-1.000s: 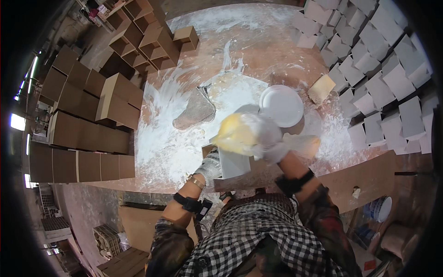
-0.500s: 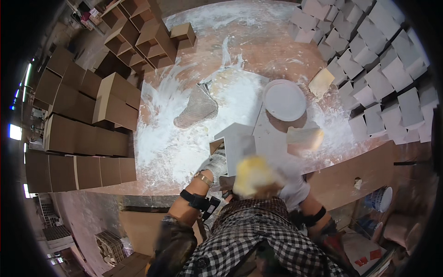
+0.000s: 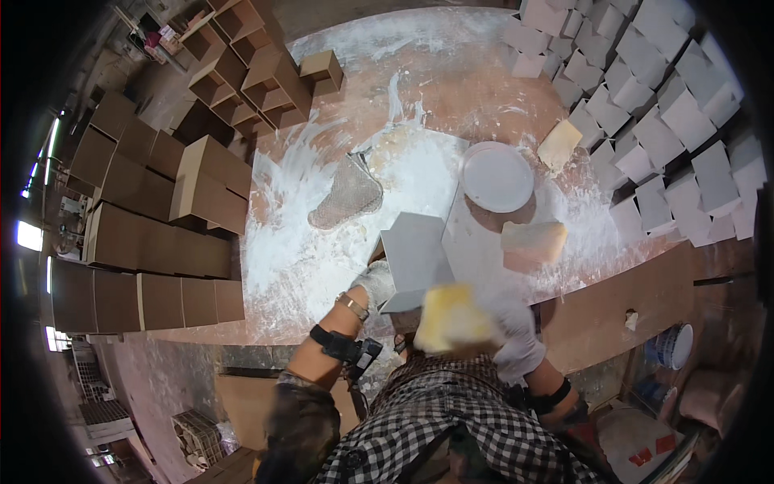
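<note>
My left hand (image 3: 376, 284), in a grey-white glove, reaches into the open end of a cardboard box (image 3: 418, 254) and bears it over the table's near edge. The box's visible outer faces are white-coated; its brown inside barely shows, and my left fingers are hidden in it. My right hand (image 3: 513, 337), in a white glove, grips a yellow sponge (image 3: 455, 319) close to the box's lower right edge. The sponge is smeared by motion, and I cannot tell whether it touches the box. A second sponge (image 3: 533, 244) and a round white lid or shallow tub (image 3: 497, 177) lie to the right.
White smears cover much of the table (image 3: 274, 278). A crumpled mesh cloth (image 3: 348, 194) lies left of centre, another sponge (image 3: 559, 145) farther right. Brown boxes (image 3: 165, 242) are stacked at left, white-coated boxes (image 3: 669, 121) at right. A cardboard sheet (image 3: 621, 302) is at the near right.
The box has turned in my left hand, so its open end shows less and its white faces show more. The sponge in my right hand has shifted slightly right and nearer to me.
</note>
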`<state>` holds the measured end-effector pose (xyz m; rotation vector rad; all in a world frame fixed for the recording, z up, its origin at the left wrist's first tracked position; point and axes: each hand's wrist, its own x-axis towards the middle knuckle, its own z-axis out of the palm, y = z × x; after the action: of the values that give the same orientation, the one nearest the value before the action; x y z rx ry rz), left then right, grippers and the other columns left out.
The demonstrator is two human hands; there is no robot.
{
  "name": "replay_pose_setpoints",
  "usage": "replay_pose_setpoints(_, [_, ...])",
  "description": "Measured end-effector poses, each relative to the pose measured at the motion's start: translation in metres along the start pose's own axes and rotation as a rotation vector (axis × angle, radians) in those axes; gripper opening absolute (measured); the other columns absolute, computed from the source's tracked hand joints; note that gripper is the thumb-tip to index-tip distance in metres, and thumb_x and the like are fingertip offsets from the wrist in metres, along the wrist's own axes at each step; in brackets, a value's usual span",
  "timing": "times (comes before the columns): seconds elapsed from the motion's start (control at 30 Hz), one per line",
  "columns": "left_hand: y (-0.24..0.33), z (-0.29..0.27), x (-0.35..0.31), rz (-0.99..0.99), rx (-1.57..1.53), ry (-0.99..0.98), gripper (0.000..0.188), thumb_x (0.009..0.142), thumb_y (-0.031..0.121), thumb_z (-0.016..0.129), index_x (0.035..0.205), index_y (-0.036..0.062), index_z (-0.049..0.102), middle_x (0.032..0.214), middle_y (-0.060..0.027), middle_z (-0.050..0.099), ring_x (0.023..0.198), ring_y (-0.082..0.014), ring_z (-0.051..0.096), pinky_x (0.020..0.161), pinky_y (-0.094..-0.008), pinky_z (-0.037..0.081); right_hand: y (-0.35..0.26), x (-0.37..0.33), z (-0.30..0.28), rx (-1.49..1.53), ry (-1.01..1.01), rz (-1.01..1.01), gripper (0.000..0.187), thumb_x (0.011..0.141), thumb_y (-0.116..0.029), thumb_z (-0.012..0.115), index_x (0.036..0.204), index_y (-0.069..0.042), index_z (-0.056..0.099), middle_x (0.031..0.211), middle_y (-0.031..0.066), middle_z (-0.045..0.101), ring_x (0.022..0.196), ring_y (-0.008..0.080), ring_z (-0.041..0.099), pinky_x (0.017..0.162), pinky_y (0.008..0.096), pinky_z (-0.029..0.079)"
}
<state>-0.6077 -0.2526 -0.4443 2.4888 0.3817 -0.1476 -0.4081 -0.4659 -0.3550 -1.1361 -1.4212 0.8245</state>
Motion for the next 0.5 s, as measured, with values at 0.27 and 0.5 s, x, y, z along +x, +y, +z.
replay_pose_setpoints(0.27, [-0.11, 0.073, 0.025, -0.257, -1.086, 0.116, 0.04, 0.099, 0.031, 0.045, 0.127, 0.0049, 0.056, 0.126, -0.0134, 0.059, 0.115, -0.0261, 0.056, 0.101, -0.0406, 0.042, 0.051, 0.11, -0.011, -0.792, 0.155, -0.268, 0.065, 0.064, -0.012, 0.077, 0.127, -0.016, 0.06, 0.095, 0.0068, 0.063, 0.088, 0.0264, 0.06, 0.077, 0.0369, 0.048])
replay_pose_setpoints(0.5, [-0.056, 0.026, 0.026, -0.374, -1.218, -0.08, 0.051, 0.096, 0.042, 0.047, 0.134, 0.0082, 0.049, 0.131, -0.0101, 0.057, 0.115, -0.0249, 0.057, 0.099, -0.0381, 0.045, 0.049, 0.088, 0.009, -0.635, 0.078, -0.2, 0.055, 0.066, -0.013, 0.077, 0.12, -0.017, 0.064, 0.088, 0.0073, 0.067, 0.077, 0.0239, 0.061, 0.066, 0.0353, 0.048])
